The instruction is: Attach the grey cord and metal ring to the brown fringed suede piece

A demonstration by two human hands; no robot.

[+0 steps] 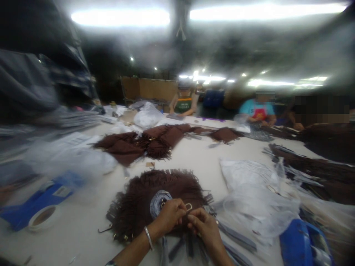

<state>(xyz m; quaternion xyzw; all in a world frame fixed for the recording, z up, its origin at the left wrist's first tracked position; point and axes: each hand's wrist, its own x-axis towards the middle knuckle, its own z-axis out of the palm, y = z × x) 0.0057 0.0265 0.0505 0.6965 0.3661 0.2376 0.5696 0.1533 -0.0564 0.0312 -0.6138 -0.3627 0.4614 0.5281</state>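
Observation:
A dark brown fringed fabric piece (183, 186) lies on the table right in front of me, its strips spreading out all round. Both hands meet over its near right part. My left hand (170, 216), with a silver bangle on the wrist, pinches at a small gold-coloured metal loop (189, 207). Close beside it, my right hand (203, 223) has thumb and fingers pressed together; what sits in them is too small to make out. On the fabric, behind my left hand, rests a grey-blue roll (159, 203), partly covered by that hand.
More brown fringed pieces (166, 138) lie across the table (199, 155). Clear plastic bags (249, 188) and a blue tape dispenser (303, 244) are at the right. At the left are a white tape roll (44, 218) and a blue holder (41, 201). Co-workers (183, 105) sit opposite.

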